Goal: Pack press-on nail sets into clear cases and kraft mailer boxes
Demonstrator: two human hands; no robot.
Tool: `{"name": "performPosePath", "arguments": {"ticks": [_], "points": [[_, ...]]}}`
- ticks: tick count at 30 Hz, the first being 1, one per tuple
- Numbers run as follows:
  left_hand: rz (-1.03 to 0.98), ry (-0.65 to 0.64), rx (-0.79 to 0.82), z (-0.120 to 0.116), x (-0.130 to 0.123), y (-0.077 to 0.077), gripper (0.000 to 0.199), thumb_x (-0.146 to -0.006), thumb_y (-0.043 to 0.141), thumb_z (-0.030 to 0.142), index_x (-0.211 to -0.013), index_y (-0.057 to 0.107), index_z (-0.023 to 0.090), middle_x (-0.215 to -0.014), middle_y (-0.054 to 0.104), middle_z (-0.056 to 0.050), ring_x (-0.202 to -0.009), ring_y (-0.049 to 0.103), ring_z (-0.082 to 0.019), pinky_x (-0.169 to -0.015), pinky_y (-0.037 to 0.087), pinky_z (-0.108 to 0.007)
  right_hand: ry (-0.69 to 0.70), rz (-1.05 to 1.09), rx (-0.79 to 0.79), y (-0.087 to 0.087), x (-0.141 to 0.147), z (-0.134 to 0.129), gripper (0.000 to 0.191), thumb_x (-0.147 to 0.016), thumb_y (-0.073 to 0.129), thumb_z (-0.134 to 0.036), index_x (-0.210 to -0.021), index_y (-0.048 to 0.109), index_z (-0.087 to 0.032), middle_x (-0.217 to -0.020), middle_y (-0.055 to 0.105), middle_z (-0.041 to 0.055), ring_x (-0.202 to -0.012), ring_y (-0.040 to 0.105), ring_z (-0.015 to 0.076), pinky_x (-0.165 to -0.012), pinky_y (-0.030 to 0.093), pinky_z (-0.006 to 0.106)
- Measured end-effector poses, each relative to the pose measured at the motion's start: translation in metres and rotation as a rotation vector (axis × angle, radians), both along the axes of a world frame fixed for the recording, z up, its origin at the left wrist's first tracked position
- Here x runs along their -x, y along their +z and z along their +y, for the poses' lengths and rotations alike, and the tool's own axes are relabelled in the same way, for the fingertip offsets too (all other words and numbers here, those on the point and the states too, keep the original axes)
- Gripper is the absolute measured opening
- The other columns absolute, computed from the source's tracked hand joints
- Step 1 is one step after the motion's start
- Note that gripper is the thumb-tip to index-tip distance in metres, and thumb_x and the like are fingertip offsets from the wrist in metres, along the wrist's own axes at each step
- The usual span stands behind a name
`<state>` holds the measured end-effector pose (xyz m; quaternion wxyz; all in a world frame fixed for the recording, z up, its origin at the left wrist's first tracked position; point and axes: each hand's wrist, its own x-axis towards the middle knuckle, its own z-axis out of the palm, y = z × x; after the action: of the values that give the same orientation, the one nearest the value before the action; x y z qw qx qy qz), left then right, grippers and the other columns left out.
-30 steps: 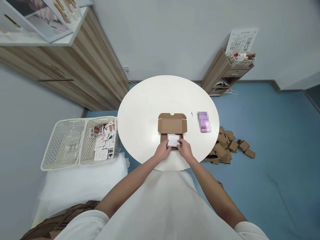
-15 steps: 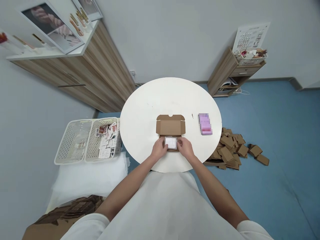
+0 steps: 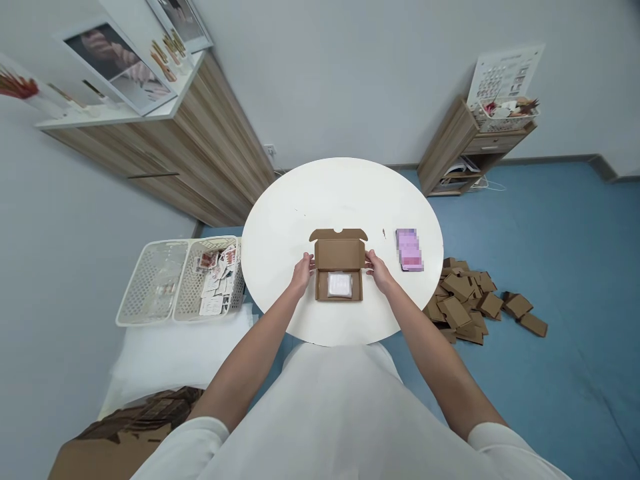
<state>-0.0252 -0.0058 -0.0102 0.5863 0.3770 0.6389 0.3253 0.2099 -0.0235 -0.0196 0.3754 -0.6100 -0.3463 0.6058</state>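
An open brown cardboard box [image 3: 320, 287] lies near the front of the round white table, its lid [image 3: 340, 254] raised at the back with the front flap and side flaps unfolded. Inside the tray rests a white packet [image 3: 340, 285], apart from both hands. My left hand [image 3: 303, 273] grips the lid's left side flap with thumb and fingers. At the opposite edge, my right hand [image 3: 379, 271] has its fingers closed on the right side flap. Some fingertips are hidden behind the cardboard.
A blurred purple stack [image 3: 409, 250] lies on the table [image 3: 280, 233] at right. Folded brown boxes [image 3: 463, 300] are heaped on the floor beyond it. Left of the table stand white plastic baskets [image 3: 180, 283], one holding cards and packets. Wooden cabinets [image 3: 215, 133] line the wall.
Both hands have left the white packet and moved outward and up to the lid's sides. The packet now sits in the box, and the lid stands more upright.
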Motion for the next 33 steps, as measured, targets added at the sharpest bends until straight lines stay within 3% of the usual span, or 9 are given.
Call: {"name": "performPosePath", "arguments": {"ticks": [9, 15, 18, 21, 26, 30, 33], "points": [[-0.106, -0.212, -0.036, -0.020, 0.008, 0.002, 0.072, -0.078, -0.002, 0.065, -0.133, 0.028, 0.030, -0.118, 0.048, -0.006, -0.112, 0.046, -0.019, -0.089, 0.038, -0.034, 0.123, 0.075, -0.168, -0.013, -0.007, -0.022, 0.056, -0.078, 0.032, -0.062, -0.123, 0.043, -0.030, -0.117, 0.046, 0.0038, -0.092, 0.052, 0.0166, -0.085, 0.042, 0.035], [-0.109, -0.369, -0.075, -0.034, 0.022, -0.001, 0.081, -0.075, -0.016, 0.061, -0.129, 0.036, 0.030, -0.132, 0.040, -0.005, -0.120, 0.038, -0.023, -0.094, 0.034, -0.041, 0.201, 0.120, -0.167, -0.005, -0.011, -0.043, 0.060, -0.079, 0.018, -0.066, -0.119, 0.045, -0.031, -0.122, 0.048, 0.0029, -0.111, 0.046, 0.0181, -0.096, 0.035, 0.036], [-0.075, -0.419, -0.120, -0.038, 0.026, -0.002, 0.074, -0.079, -0.010, 0.059, -0.127, 0.039, 0.029, -0.135, 0.038, -0.003, -0.123, 0.035, -0.022, -0.096, 0.032, -0.042, 0.239, 0.059, -0.169, -0.003, -0.013, -0.048, 0.065, -0.079, 0.011, -0.066, -0.120, 0.045, -0.030, -0.128, 0.045, 0.0035, -0.118, 0.040, 0.0194, -0.096, 0.034, 0.039], [0.019, -0.477, -0.195, -0.040, 0.026, -0.003, 0.063, -0.084, 0.006, 0.058, -0.126, 0.041, 0.026, -0.133, 0.040, -0.005, -0.121, 0.036, -0.022, -0.097, 0.033, -0.040, 0.279, -0.036, -0.214, -0.007, -0.017, -0.052, 0.062, -0.080, 0.017, -0.065, -0.121, 0.045, -0.028, -0.128, 0.045, 0.0050, -0.119, 0.039, 0.0209, -0.099, 0.031, 0.041], [0.408, -0.605, -0.315, -0.047, 0.024, -0.011, 0.054, -0.081, 0.031, 0.056, -0.121, 0.048, 0.023, -0.133, 0.036, -0.009, -0.125, 0.028, -0.026, -0.101, 0.025, -0.044, 0.393, -0.308, -0.299, -0.017, -0.015, -0.061, 0.056, -0.078, 0.032, -0.062, -0.120, 0.047, -0.028, -0.133, 0.035, 0.0058, -0.124, 0.030, 0.0230, -0.103, 0.025, 0.042], [0.604, -0.709, -0.375, -0.054, 0.023, -0.018, 0.049, -0.081, 0.035, 0.054, -0.119, 0.049, 0.026, -0.136, 0.031, -0.009, -0.127, 0.021, -0.030, -0.100, 0.023, -0.050, 0.435, -0.480, -0.254, -0.022, -0.009, -0.068, 0.055, -0.079, 0.033, -0.060, -0.123, 0.045, -0.028, -0.138, 0.024, 0.0057, -0.128, 0.021, 0.0268, -0.102, 0.025, 0.047], [0.644, -0.710, -0.397, -0.059, 0.023, -0.023, 0.049, -0.081, 0.036, 0.052, -0.122, 0.046, 0.027, -0.137, 0.030, -0.008, -0.127, 0.022, -0.030, -0.099, 0.024, -0.052, 0.453, -0.535, -0.230, -0.022, -0.007, -0.073, 0.055, -0.079, 0.035, -0.057, -0.126, 0.040, -0.029, -0.140, 0.020, 0.0052, -0.129, 0.018, 0.0277, -0.100, 0.029, 0.047]]}}
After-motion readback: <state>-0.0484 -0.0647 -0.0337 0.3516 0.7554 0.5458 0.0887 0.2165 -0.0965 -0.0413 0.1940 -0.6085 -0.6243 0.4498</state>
